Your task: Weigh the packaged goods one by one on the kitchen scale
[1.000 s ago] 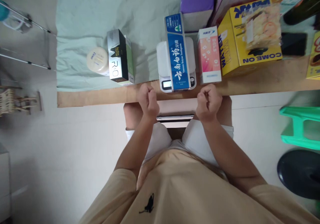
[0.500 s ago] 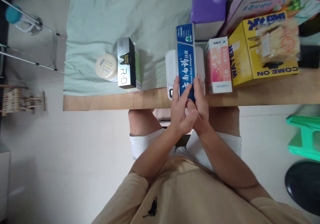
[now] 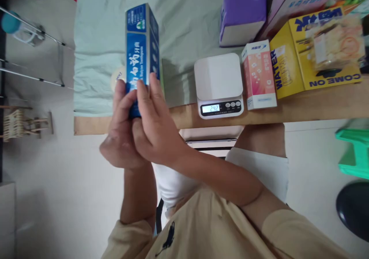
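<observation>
- Both hands are wrapped round the near end of a blue toothpaste box (image 3: 140, 55) — left hand (image 3: 120, 136) on the left side, right hand (image 3: 154, 126) overlapping it, fingers laid up the box face.
- The box is held up off the table, pointing away from the person, over the left part of the pale green cloth (image 3: 178, 32).
- It hides most of a round white jar (image 3: 115, 78) and a dark carton behind it.
- Well to the right sits a white kitchen scale (image 3: 219, 84) with a bare platform and a lit display.
- Just beside that is a pink box (image 3: 259, 76), then a yellow carton (image 3: 300, 64) and a purple pack (image 3: 242, 12) further back.
</observation>
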Tool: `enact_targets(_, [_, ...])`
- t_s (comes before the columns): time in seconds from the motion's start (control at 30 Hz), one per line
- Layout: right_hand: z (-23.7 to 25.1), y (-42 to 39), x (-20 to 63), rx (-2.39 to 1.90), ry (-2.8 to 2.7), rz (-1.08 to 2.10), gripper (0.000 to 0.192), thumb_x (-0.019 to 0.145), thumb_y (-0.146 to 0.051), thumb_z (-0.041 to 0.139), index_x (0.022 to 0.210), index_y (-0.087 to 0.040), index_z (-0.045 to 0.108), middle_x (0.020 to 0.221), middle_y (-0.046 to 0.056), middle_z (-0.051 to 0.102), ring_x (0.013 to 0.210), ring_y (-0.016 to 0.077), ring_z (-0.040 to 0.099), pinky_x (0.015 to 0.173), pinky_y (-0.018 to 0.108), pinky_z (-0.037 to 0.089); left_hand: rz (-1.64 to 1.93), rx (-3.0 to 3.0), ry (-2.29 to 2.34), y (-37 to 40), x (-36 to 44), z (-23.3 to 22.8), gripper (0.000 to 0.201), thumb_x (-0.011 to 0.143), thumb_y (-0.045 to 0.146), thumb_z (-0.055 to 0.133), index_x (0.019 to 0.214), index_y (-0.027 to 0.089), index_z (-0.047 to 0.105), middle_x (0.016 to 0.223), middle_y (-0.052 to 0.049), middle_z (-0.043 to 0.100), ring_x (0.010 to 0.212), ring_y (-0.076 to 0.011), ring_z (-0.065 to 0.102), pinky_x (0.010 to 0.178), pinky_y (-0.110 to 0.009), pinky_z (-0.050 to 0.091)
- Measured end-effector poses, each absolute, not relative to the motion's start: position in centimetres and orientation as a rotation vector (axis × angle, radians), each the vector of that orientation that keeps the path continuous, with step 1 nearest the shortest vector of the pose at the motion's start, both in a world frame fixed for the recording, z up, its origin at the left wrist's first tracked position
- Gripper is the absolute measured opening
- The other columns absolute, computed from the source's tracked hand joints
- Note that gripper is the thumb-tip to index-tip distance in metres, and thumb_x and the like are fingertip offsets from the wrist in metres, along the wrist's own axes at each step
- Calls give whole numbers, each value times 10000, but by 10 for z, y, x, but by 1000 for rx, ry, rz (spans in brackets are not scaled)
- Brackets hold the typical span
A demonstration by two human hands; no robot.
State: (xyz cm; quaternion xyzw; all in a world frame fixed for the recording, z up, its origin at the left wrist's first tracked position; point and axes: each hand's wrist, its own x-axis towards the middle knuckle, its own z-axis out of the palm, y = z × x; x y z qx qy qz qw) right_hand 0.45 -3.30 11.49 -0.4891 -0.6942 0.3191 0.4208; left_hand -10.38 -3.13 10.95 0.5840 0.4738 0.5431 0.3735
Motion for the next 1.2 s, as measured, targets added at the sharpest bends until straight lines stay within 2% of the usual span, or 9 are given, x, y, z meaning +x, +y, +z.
enact_targets(0.17, [122, -12, -17, -1314, -1814, 924, 676, 943, -145, 468, 1598, -78, 315, 1740, 117, 171, 1669, 223, 52, 1397, 430, 192, 1391, 1422, 1127, -13, -135, 107, 667, 761, 722, 589, 1199, 243, 741, 1530, 73, 577, 1605, -335, 312, 1401, -496, 265])
enact_targets(0.4, [108, -1, -17, -1307, -1773, 971, 646, 936, -112, 447, 1575, -138, 357, 1720, 58, 263, 1664, 189, 109, 1391, 445, 257, 1460, 1305, 1102, -7, -135, 86, 693, 730, 724, 623, 1174, 207, 753, 1546, 40, 562, 1576, -317, 376, 1372, -437, 333])
enact_targets(0.77, [72, -13, -26, -1172, -1704, 868, 653, 919, -150, 449, 1558, -136, 313, 1741, 132, 146, 1669, 248, 79, 1373, 456, 286, 1542, 1224, 1200, -3, -133, 77, 752, 729, 792, 535, 1026, 125, 710, 1571, -95, 467, 1549, -403, 343, 1301, -544, 376])
enact_targets(0.87, [65, -27, -9, -1070, -1668, 811, 599, 936, -159, 412, 1531, -216, 369, 1742, 98, 159, 1660, 238, 149, 1333, 429, 364, 1808, 1258, 1254, -10, -127, 81, 611, 833, 657, 453, 1004, 136, 722, 1408, -89, 595, 1506, -314, 414, 1334, -500, 298])
enact_targets(0.93, [62, -39, 16, -981, -1636, 752, 546, 953, -155, 386, 1495, -219, 416, 1710, 120, 258, 1610, 203, 311, 1283, 388, 434, 2038, 1354, 1276, -20, -116, 84, 531, 905, 540, 371, 979, 154, 728, 1256, -76, 662, 1390, -245, 528, 1308, -449, 317])
enact_targets(1.0, [57, -52, 48, -924, -1580, 693, 486, 956, -156, 409, 1434, -201, 485, 1589, 140, 469, 1484, 183, 503, 1207, 376, 508, 2222, 1533, 1209, -34, -100, 81, 518, 940, 501, 314, 916, 182, 721, 1052, -58, 678, 1177, -216, 639, 1171, -437, 443])
enact_targets(1.07, [50, -65, 78, -956, -1492, 691, 351, 952, -165, 455, 1269, -205, 601, 1286, 88, 697, 1216, 154, 678, 1026, 326, 596, 2235, 1674, 1120, -49, -79, 70, 482, 947, 493, 322, 854, 207, 699, 878, -42, 630, 1009, -210, 657, 1001, -422, 513])
enact_targets(1.13, [41, -77, 103, -1074, -1359, 715, 193, 953, -172, 480, 1013, -203, 660, 921, 13, 721, 866, 105, 690, 769, 242, 575, 2074, 1670, 1105, -65, -52, 56, 399, 947, 456, 373, 837, 218, 674, 841, -39, 596, 982, -206, 635, 942, -401, 515])
enact_targets(1.2, [31, -88, 123, -1214, -1205, 673, 181, 950, -185, 490, 839, -191, 633, 731, -17, 618, 677, 81, 582, 631, 219, 477, 1823, 1567, 1132, -79, -21, 44, 317, 946, 416, 424, 880, 215, 660, 909, -43, 608, 1021, -202, 623, 967, -398, 512])
